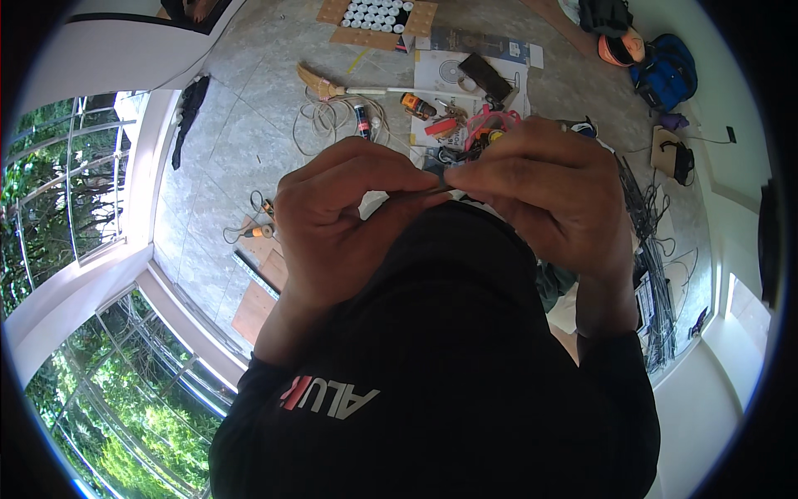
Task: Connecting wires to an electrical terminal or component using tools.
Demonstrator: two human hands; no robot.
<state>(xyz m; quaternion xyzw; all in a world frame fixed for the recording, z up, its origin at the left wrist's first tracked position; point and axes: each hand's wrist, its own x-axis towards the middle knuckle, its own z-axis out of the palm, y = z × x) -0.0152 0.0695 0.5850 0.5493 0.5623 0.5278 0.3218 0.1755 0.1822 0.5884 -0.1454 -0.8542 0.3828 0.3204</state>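
Note:
Close in front of my chest, my left hand (353, 195) and my right hand (553, 187) meet with their fingertips nearly touching. Thumb and forefinger are pinched together on both. Between the fingertips there seems to be a small, thin dark piece, too small to name. My black shirt (432, 349) fills the space below the hands. Beyond the fingertips, on the floor, lie a yellow-and-black drill (417, 106), a red object (441, 126), a pink plastic basket (490, 125) of tools and a dark tube with a coloured label (362, 122).
A straw broom (320, 83) lies near coiled cable (320, 125) on the grey tiled floor. Farther off stands an open cardboard box (378, 37) of white cylinders. Bundled black wires (652, 266) run along the right wall near a blue backpack (667, 73). Barred windows (75, 183) are at left.

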